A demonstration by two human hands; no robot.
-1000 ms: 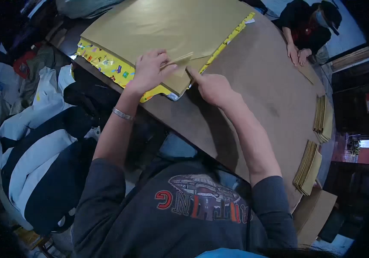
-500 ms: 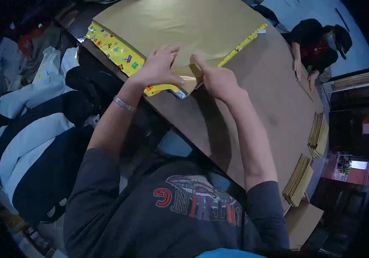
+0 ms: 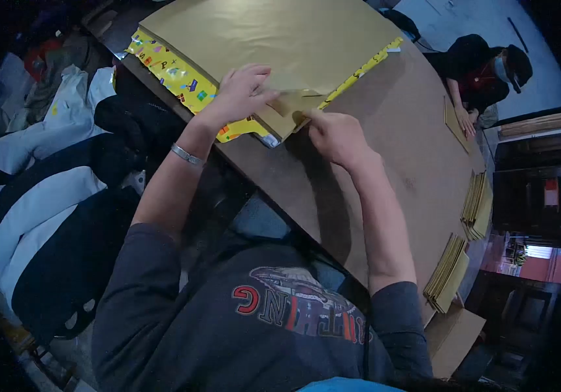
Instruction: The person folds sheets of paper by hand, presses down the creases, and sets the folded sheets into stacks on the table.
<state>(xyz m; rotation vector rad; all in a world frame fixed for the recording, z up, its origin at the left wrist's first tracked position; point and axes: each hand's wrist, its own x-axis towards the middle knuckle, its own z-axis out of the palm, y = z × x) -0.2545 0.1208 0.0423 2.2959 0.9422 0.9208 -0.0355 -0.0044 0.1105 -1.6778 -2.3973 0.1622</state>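
A large tan sheet or board point(image 3: 261, 39) lies before me, with yellow patterned wrapping paper point(image 3: 192, 85) showing along its left edge and a narrower yellow band on its right edge. My left hand point(image 3: 242, 95) rests on the near corner, fingers stretched out and thumb apart. At that same corner, the thumb and finger of my right hand point(image 3: 336, 134) pinch the wrapping's edge, the other fingers curled in. A small silvery-white patch shows at the corner's tip. The exact layers under the right fingertips are hidden.
The brown table point(image 3: 411, 150) curves away to the right. Stacks of folded cardboard point(image 3: 447, 273) and more folded cardboard point(image 3: 476, 206) lie along its right side. A masked co-worker point(image 3: 483, 72) handles a flat piece there. Black-and-white cloth items point(image 3: 51, 222) pile up on the left.
My right hand has drawn its pointing finger in and closed at the corner's edge. My left thumb has moved up. The co-worker's flat piece is now tilted differently.
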